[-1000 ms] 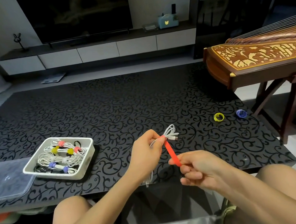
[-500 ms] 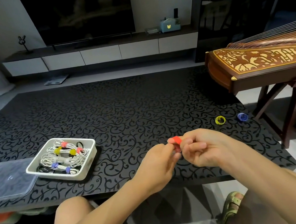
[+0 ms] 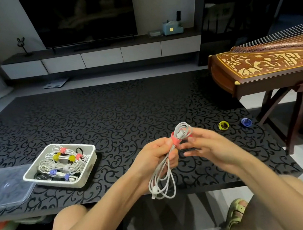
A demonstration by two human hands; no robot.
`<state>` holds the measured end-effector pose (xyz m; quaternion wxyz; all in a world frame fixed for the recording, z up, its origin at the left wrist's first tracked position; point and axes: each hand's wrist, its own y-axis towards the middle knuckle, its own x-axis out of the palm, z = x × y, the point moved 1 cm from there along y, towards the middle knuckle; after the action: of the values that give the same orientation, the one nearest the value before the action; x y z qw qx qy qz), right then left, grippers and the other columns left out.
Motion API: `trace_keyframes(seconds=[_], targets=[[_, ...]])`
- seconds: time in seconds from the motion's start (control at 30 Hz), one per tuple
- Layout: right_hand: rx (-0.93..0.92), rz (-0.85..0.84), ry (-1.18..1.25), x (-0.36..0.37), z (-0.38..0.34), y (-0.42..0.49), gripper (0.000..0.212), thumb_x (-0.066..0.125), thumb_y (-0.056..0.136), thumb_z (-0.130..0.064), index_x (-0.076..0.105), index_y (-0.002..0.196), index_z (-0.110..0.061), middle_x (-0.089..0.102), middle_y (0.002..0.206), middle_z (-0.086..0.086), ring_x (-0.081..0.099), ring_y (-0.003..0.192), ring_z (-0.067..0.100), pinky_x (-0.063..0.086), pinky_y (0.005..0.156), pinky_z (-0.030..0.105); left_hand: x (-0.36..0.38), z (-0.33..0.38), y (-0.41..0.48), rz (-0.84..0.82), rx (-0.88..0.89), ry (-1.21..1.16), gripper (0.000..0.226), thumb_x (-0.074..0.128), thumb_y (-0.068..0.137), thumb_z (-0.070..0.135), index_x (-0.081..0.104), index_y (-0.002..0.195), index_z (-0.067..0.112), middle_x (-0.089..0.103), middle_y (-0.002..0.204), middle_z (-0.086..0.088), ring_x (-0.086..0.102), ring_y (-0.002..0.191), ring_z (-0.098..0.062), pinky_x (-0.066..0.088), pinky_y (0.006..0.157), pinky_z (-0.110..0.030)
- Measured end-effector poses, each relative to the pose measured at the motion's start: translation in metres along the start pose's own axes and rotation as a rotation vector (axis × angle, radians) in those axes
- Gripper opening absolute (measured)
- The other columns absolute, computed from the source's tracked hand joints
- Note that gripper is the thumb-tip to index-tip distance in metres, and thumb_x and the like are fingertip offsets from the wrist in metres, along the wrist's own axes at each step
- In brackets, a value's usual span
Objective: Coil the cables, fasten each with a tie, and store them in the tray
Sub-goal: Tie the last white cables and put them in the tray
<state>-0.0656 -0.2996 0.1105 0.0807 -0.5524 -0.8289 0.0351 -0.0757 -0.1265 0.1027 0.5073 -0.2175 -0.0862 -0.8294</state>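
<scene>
Gripping the red-tied white cable, left hand dangles its loops; relaxed right hand touches it.

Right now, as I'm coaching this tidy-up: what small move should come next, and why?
Probably press the loose end of the tie flat with the right hand. The left hand grips the coiled cable; the tie wraps its top, but a tail seems to stick out by the right hand.
</scene>
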Motion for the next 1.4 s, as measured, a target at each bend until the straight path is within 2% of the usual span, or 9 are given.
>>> trace_keyframes(seconds=[0.07,0.2,0.37,0.47,0.67,0.8,0.93,1.1,1.4], targets=[[-0.050,-0.043,0.065,0.011,0.006,0.002,0.028,0.057,0.084,-0.028,0.070,0.104,-0.013,0.069,0.097,0.011,0.063,0.093,0.026,0.050,0.086,0.042,0.000,0.000,0.000,-0.051,-0.012,-0.066,0.017,0.053,0.087,0.020,0.056,0.078,0.006,0.048,0.057,-0.001,0.035,0.050,-0.010,0.026,0.052,-0.023],[-0.196,0.227,0.056,0.025,0.011,0.007,0.027,0.052,0.092,-0.023,0.071,0.079,-0.009,0.060,0.069,0.005,0.049,0.059,0.015,0.042,0.056,0.026,-0.001,0.004,-0.001,-0.110,-0.025,-0.098,0.017,0.052,0.086,0.020,0.056,0.083,0.004,0.050,0.059,0.002,0.032,0.051,-0.009,0.020,0.055,-0.025],[-0.105,0.306,0.212,0.034,0.022,0.003,0.023,0.051,0.094,-0.006,0.071,0.085,0.003,0.058,0.066,0.009,0.044,0.056,0.011,0.036,0.047,0.022,-0.001,0.007,-0.002,-0.025,0.024,-0.031,0.023,0.051,0.087,0.017,0.057,0.065,0.011,0.045,0.055,0.002,0.029,0.048,-0.009,0.015,0.053,-0.027],[-0.288,0.437,-0.189,0.042,0.024,-0.006,0.024,0.056,0.093,-0.007,0.070,0.074,-0.003,0.058,0.060,-0.002,0.046,0.054,0.006,0.036,0.053,0.020,0.000,0.007,-0.001,0.138,0.040,0.017,0.037,0.047,0.091,0.012,0.054,0.054,0.013,0.045,0.052,0.000,0.031,0.045,-0.009,0.022,0.045,-0.020],[-0.374,0.487,-0.652,0.052,0.010,-0.012,0.039,0.050,0.097,-0.022,0.055,0.058,-0.022,0.050,0.048,-0.012,0.045,0.048,0.006,0.027,0.048,0.018,0.008,0.004,-0.002,0.434,0.263,0.561,0.031,0.061,0.091,0.028,0.058,0.069,0.007,0.054,0.054,0.001,0.046,0.050,-0.006,0.038,0.051,-0.015],[-0.291,0.523,-0.767,0.056,-0.008,-0.006,0.047,0.044,0.099,-0.030,0.060,0.060,-0.010,0.056,0.050,-0.005,0.048,0.050,0.011,0.035,0.054,0.032,0.012,0.002,0.003,0.510,0.596,1.096,0.024,0.056,0.092,0.004,0.052,0.068,0.001,0.050,0.053,-0.005,0.042,0.049,-0.010,0.033,0.048,-0.022],[-0.145,0.492,-0.570,0.055,-0.010,-0.002,0.055,0.041,0.101,-0.032,0.047,0.053,-0.006,0.037,0.041,-0.008,0.032,0.046,0.010,0.027,0.054,0.027,0.013,0.000,0.007,0.411,0.875,1.544,0.022,0.059,0.068,-0.018,0.052,0.060,0.001,0.045,0.051,-0.009,0.040,0.047,-0.024,0.028,0.051,-0.026],[-0.078,0.405,-0.185,0.047,-0.014,-0.006,0.045,0.043,0.099,-0.019,0.057,0.057,-0.009,0.051,0.042,-0.016,0.048,0.044,-0.007,0.033,0.057,0.016,0.005,-0.008,0.005,0.331,0.902,1.738,0.039,0.068,0.064,-0.019,0.064,0.102,-0.016,0.063,0.073,-0.012,0.057,0.061,-0.026,0.044,0.060,-0.031],[-0.394,0.585,-0.302,0.045,0.002,0.002,0.051,0.054,0.092,-0.037,0.034,0.050,-0.016,0.031,0.042,-0.012,0.028,0.043,0.005,0.026,0.043,0.014,0.027,-0.006,-0.010,0.282,0.720,1.447,0.044,0.051,0.085,-0.004,0.050,0.129,-0.010,0.059,0.081,-0.011,0.051,0.073,-0.023,0.038,0.069,-0.029]])
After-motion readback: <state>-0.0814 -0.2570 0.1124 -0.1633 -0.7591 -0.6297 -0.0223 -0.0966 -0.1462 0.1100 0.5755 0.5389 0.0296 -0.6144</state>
